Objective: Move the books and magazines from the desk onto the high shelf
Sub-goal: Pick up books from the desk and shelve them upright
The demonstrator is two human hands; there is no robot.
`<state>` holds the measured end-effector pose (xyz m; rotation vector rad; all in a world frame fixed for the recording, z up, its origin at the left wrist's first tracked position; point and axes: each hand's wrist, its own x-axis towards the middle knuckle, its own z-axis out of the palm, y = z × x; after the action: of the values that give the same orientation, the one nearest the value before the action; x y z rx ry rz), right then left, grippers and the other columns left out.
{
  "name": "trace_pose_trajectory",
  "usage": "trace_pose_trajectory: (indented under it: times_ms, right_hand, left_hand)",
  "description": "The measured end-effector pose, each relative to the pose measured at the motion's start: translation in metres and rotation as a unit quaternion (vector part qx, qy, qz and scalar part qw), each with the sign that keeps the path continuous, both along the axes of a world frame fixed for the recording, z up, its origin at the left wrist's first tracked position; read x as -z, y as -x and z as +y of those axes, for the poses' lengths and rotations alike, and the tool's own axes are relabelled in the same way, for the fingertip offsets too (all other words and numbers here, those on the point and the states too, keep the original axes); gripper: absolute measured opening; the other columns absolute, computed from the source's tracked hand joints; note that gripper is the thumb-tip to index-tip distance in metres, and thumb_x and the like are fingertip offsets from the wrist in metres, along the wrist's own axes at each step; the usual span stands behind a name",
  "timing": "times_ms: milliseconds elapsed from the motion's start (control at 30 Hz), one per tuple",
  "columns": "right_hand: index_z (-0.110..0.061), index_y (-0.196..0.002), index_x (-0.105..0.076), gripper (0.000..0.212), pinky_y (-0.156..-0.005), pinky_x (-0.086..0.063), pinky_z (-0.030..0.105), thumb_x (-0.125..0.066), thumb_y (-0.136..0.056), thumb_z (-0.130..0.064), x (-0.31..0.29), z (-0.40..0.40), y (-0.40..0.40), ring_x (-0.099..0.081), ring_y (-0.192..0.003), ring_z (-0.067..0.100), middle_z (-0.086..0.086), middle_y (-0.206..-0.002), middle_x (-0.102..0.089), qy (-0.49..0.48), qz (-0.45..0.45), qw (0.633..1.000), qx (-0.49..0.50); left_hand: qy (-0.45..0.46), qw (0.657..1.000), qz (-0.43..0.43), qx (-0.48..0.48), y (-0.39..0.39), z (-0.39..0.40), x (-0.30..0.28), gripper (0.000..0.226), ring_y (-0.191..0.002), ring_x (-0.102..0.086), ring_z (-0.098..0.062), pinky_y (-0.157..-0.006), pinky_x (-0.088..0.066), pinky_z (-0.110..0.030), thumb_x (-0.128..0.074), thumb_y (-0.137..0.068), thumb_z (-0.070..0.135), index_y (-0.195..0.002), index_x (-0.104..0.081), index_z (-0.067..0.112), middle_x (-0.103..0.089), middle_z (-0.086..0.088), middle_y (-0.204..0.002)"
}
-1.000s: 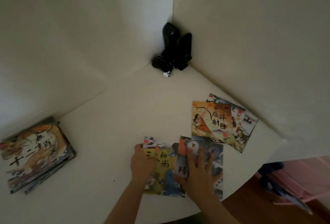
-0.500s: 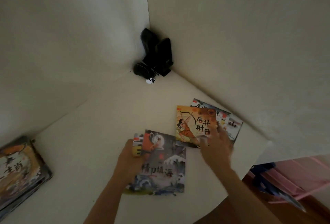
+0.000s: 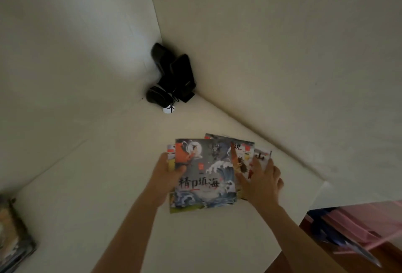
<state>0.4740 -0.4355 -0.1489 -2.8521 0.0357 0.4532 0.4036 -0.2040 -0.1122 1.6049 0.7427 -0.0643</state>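
Gripping the left edge of a small pile of picture books, the left hand (image 3: 168, 172) has its thumb curled over the top cover and its fingers hidden under the pile. The top book (image 3: 204, 174) shows grey-blue waves and black characters, and a yellow-green book (image 3: 171, 165) under it shows only as a thin strip at the left and bottom edges. The right hand (image 3: 262, 182) lies on the right side of the pile with its fingers spread and nearly straight, pressing on two more books (image 3: 245, 153) that fan out from under the top one. I cannot tell if its thumb goes under them.

All these books lie on the white desk (image 3: 108, 185), near its front right corner. The right edge of the desk runs just beside the right hand, and beyond it is a wooden floor with a pink rack (image 3: 359, 227). Two white walls meet behind the desk, and a group of black objects (image 3: 171, 77) stands in that corner, well apart from the pile. To the left of the left arm the desk surface is wide and bare as far as another stack of books (image 3: 13, 238) at the far left edge of the view.
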Motion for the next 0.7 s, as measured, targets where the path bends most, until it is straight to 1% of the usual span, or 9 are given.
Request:
trace_pose_trajectory:
  times_ms: [67, 133, 200, 300, 433, 533, 600, 633, 700]
  right_hand:
    - [-0.021, -0.147, -0.023, 0.068, -0.107, -0.029, 0.049, -0.053, -0.091, -0.047, -0.007, -0.002, -0.007, -0.027, -0.134, 0.037, 0.017, -0.15, -0.026, -0.068, -0.02, 0.997, 0.037]
    - [-0.013, -0.148, -0.021, 0.07, -0.104, -0.033, 0.047, -0.059, -0.091, -0.032, -0.011, -0.005, -0.016, -0.035, -0.128, 0.04, 0.022, -0.142, -0.036, -0.159, -0.027, 0.983, 0.086]
    - [-0.01, -0.148, -0.019, 0.077, -0.101, -0.038, 0.045, -0.064, -0.088, -0.028, -0.015, -0.005, -0.025, -0.041, -0.126, 0.04, 0.025, -0.139, -0.041, -0.227, -0.009, 0.964, 0.134]
    - [-0.003, -0.147, -0.022, 0.086, -0.087, -0.042, 0.03, -0.072, -0.083, -0.033, -0.018, 0.004, -0.038, -0.053, -0.118, 0.033, 0.02, -0.127, -0.055, -0.282, 0.043, 0.935, 0.21]
    - [-0.002, -0.124, -0.05, 0.068, -0.08, -0.051, 0.032, -0.079, -0.072, -0.037, -0.008, 0.019, -0.045, -0.063, -0.103, 0.032, 0.013, -0.105, -0.065, -0.258, 0.097, 0.943, 0.187]
    - [-0.003, -0.125, -0.045, 0.059, -0.089, -0.051, 0.047, -0.073, -0.076, -0.021, -0.002, 0.027, -0.036, -0.057, -0.108, 0.038, 0.017, -0.115, -0.057, -0.245, 0.101, 0.953, 0.144]
    - [0.001, -0.127, -0.042, 0.053, -0.094, -0.045, 0.044, -0.067, -0.081, -0.009, 0.0, 0.028, -0.03, -0.046, -0.114, 0.04, 0.023, -0.123, -0.048, -0.246, 0.047, 0.96, 0.124]
    - [0.003, -0.125, -0.043, 0.052, -0.095, -0.04, 0.042, -0.067, -0.081, -0.007, 0.0, 0.03, -0.027, -0.041, -0.117, 0.039, 0.025, -0.126, -0.044, -0.238, 0.028, 0.964, 0.116]
    - [0.003, -0.121, -0.044, 0.048, -0.096, -0.038, 0.042, -0.067, -0.08, -0.006, 0.0, 0.03, -0.023, -0.038, -0.119, 0.037, 0.025, -0.125, -0.044, -0.23, 0.017, 0.966, 0.118]
  left_hand:
    - [-0.175, 0.979, 0.1, 0.005, -0.01, -0.017, 0.022, 0.03, -0.097, -0.063, -0.027, -0.081, -0.051, -0.037, -0.068, -0.082, 0.016, -0.11, -0.06, 0.013, -0.068, -0.009, -0.105]
    - [-0.295, 0.946, 0.134, 0.007, -0.012, -0.034, 0.036, 0.054, -0.111, -0.051, -0.034, -0.095, -0.041, -0.04, -0.069, -0.083, 0.026, -0.131, -0.049, 0.008, -0.057, -0.017, -0.122]
    - [-0.289, 0.95, 0.116, 0.013, -0.013, -0.055, 0.037, 0.076, -0.119, -0.038, -0.036, -0.099, -0.033, -0.04, -0.072, -0.082, 0.032, -0.143, -0.034, 0.008, -0.041, -0.02, -0.131]
    - [-0.307, 0.946, 0.101, 0.016, -0.026, -0.079, 0.038, 0.086, -0.12, -0.035, -0.036, -0.1, -0.03, -0.038, -0.074, -0.08, 0.036, -0.144, -0.027, 0.003, -0.034, -0.02, -0.134]
    - [-0.301, 0.947, 0.107, 0.024, -0.049, -0.079, 0.041, 0.085, -0.117, -0.042, -0.035, -0.099, -0.03, -0.036, -0.075, -0.079, 0.034, -0.143, -0.03, 0.002, -0.04, -0.019, -0.131]
    - [-0.246, 0.959, 0.132, 0.045, -0.049, -0.065, 0.05, 0.074, -0.109, -0.051, -0.033, -0.094, -0.045, -0.039, -0.081, -0.063, 0.034, -0.127, -0.05, 0.015, -0.054, -0.015, -0.115]
    - [-0.226, 0.963, 0.134, 0.062, -0.045, -0.053, 0.056, 0.073, -0.099, -0.059, -0.031, -0.088, -0.052, -0.041, -0.076, -0.046, 0.044, -0.113, -0.057, 0.024, -0.06, -0.01, -0.105]
    - [-0.217, 0.963, 0.144, 0.073, -0.044, -0.049, 0.054, 0.074, -0.101, -0.059, -0.031, -0.09, -0.052, -0.041, -0.075, -0.046, 0.046, -0.114, -0.056, 0.024, -0.06, -0.009, -0.106]
    - [-0.222, 0.948, 0.194, 0.12, -0.044, -0.052, 0.043, 0.071, -0.113, -0.05, -0.031, -0.098, -0.043, -0.035, -0.076, -0.065, 0.039, -0.125, -0.045, 0.016, -0.05, -0.011, -0.119]
